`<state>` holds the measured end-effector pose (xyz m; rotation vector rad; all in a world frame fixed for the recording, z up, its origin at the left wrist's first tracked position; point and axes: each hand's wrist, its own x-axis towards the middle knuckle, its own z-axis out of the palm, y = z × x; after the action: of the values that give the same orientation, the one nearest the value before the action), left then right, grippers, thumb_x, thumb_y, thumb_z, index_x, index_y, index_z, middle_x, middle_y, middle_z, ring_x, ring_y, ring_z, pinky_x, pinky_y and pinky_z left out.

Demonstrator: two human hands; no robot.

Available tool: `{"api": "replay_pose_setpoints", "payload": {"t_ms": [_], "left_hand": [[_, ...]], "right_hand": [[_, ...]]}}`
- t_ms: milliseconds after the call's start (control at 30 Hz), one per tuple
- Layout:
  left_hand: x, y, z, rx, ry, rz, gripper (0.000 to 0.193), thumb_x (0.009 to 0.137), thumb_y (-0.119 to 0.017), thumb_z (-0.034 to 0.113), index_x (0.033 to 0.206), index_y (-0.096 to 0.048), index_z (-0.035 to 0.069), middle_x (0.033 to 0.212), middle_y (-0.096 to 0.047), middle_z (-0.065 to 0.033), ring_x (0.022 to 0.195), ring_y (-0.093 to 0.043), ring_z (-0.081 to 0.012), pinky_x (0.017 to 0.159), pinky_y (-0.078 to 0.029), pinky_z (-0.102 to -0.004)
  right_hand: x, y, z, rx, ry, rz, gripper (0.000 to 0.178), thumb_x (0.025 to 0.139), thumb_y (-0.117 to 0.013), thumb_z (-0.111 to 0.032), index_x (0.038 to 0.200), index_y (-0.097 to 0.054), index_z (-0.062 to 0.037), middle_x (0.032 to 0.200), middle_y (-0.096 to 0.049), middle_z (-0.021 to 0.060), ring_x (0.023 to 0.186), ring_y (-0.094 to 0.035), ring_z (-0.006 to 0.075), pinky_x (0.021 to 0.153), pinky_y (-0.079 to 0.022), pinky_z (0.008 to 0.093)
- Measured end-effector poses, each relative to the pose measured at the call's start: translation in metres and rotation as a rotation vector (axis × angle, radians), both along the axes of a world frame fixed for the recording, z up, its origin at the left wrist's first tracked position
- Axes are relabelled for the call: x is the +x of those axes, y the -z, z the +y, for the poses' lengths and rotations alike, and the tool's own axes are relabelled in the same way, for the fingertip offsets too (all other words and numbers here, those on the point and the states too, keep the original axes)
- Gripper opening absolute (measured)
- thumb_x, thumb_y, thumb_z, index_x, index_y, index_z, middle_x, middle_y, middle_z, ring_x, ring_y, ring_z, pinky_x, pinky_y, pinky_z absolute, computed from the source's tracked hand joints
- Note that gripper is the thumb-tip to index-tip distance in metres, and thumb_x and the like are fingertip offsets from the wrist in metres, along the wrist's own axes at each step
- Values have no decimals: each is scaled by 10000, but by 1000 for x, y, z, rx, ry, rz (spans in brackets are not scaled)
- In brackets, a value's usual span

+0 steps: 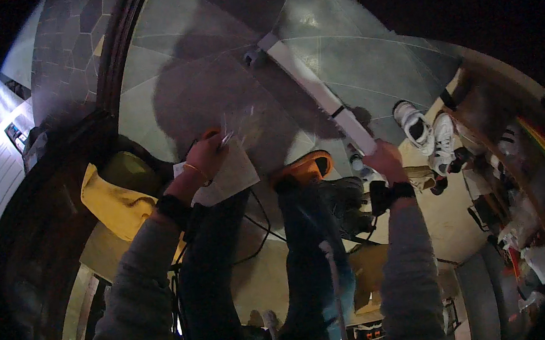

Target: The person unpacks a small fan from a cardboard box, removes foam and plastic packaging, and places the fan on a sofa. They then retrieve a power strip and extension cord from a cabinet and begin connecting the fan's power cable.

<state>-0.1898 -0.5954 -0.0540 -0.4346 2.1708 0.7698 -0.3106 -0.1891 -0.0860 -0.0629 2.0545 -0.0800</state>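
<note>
Grey angular-tiled floor (353, 57), forearms (412, 274) stretched forward, right hand (385, 161) gripping the near end of a long, straight white bar (317, 92), left hand (201, 159) curled round a small shiny-tipped tool (225, 140), thin pale paper (232, 176) just beside.

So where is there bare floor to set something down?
The tiled floor looks bare right of the long white bar, above the white shoes, and left of it toward the dark wooden edge. It's crowded lower down: white sheet, yellow item, orange shoe and dark shoes.
</note>
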Motion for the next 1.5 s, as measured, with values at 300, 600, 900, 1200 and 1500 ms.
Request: {"api": "replay_pose_setpoints", "payload": {"t_ms": [300,600,900,1200,1500], "left_hand": [[-14,-153,-14,-83,35,-38,233,742,-486,149,968,-471,94,735,-571,-192,719,-545,-380,622,-424,-463],[-12,-312,-48,-107,13,274,123,713,-504,140,808,-532,68,746,-544,-148,741,-532,-345,637,-434,-422],[-106,-498,-85,38,229,726,109,683,-526,156,736,-549,64,685,-528,-125,672,-530,-322,586,-426,-412],[-255,-686,-8,204,492,1194,258,771,-538,326,744,-564,71,622,-567,-138,549,-539,-324,496,-422,-401],[-339,-787,94,103,770,1311,464,722,-590,339,1117,-474,125,800,-572,-83,654,-556,-260,546,-443,-343]], "right_hand": [[27,-86,-48,92,-14,-61,438,570,-624,-333,867,-588,-12,880,-589,188,830,-577,313,706,-467,403],[51,-224,-12,156,-102,-34,460,534,-639,-392,804,-619,-19,792,-614,153,776,-604,267,656,-484,380],[73,-403,-20,298,19,-93,380,548,-637,-427,735,-633,-96,695,-618,79,688,-601,226,641,-484,343],[101,-416,4,105,121,62,379,582,-660,-374,795,-632,-61,769,-616,129,736,-604,215,636,-485,341],[100,-378,-31,160,448,21,272,799,-457,-299,926,-582,-94,922,-592,110,858,-570,270,712,-456,423]]}}
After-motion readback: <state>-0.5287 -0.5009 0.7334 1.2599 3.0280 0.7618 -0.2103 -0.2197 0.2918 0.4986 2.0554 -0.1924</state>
